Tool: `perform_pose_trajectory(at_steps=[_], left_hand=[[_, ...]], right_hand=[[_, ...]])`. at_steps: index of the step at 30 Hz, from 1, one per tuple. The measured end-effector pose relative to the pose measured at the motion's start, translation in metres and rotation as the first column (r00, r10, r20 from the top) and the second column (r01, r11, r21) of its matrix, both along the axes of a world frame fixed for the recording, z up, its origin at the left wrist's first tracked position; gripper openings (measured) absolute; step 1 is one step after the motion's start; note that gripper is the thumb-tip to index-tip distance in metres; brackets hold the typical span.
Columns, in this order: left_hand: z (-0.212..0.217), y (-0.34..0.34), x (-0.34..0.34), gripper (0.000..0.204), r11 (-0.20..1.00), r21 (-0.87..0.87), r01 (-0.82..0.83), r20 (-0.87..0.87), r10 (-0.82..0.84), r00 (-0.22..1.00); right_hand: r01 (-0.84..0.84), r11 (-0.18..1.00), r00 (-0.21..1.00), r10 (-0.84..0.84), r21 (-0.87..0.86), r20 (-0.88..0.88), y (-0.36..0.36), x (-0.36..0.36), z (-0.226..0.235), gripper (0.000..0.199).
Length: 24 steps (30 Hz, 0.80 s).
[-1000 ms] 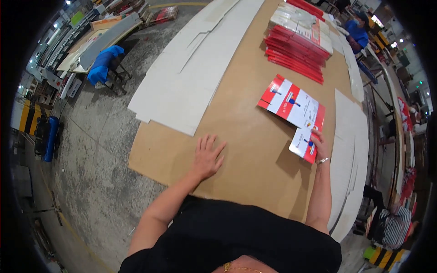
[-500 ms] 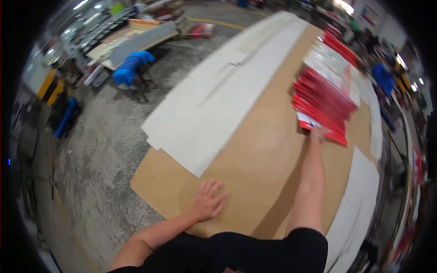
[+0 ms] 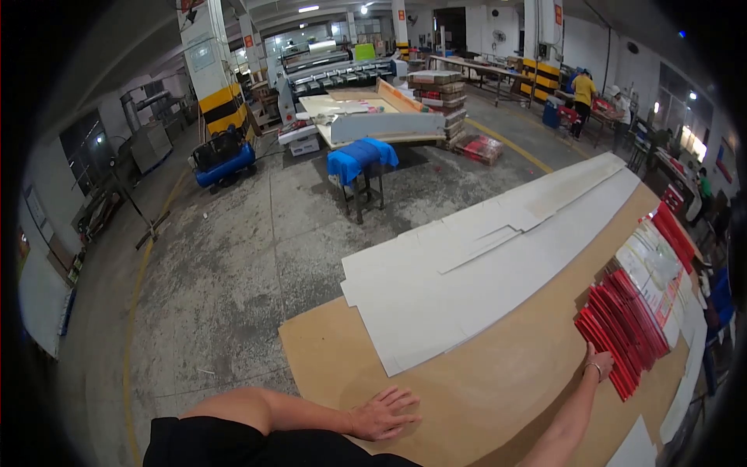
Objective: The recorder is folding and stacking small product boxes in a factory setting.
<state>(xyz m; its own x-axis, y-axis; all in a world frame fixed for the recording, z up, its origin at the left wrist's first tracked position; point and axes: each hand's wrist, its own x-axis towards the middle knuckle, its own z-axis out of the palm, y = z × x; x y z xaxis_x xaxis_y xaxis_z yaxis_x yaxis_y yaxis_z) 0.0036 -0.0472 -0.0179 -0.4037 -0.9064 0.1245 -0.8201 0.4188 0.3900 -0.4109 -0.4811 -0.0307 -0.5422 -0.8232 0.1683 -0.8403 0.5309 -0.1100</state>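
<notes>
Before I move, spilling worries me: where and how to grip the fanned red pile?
Probably both ends of the red pile, one palm from its left, one from its right: its layers overlap in steps, so pulling one edge might spread them.

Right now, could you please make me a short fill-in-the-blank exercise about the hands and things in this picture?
1. The left hand rests on a tabletop coloured ____.
2. The right hand touches the stack of flat pieces whose near edges are coloured ____.
3. A bracelet circles the ____ wrist.
4. The covering over the stool is ____.

Missing words: brown; red; right; blue.
</notes>
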Motion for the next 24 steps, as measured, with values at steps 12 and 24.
perform_pose_trajectory(at_steps=[12, 24], left_hand=[[-0.012, 0.001, 0.001, 0.054, 0.999, -0.033, -0.016, 0.024, 0.017, 1.0], [-0.025, -0.008, -0.005, 0.045, 0.997, -0.071, 0.007, -0.097, -0.014, 0.995]], right_hand=[[-0.784, 0.227, 0.2, 0.973, -0.578, 0.112, 0.213, 0.351, -0.02, 0.073], [-0.919, 0.294, 0.314, 0.948, 0.263, 0.039, 0.277, 0.437, -0.002, 0.058]])
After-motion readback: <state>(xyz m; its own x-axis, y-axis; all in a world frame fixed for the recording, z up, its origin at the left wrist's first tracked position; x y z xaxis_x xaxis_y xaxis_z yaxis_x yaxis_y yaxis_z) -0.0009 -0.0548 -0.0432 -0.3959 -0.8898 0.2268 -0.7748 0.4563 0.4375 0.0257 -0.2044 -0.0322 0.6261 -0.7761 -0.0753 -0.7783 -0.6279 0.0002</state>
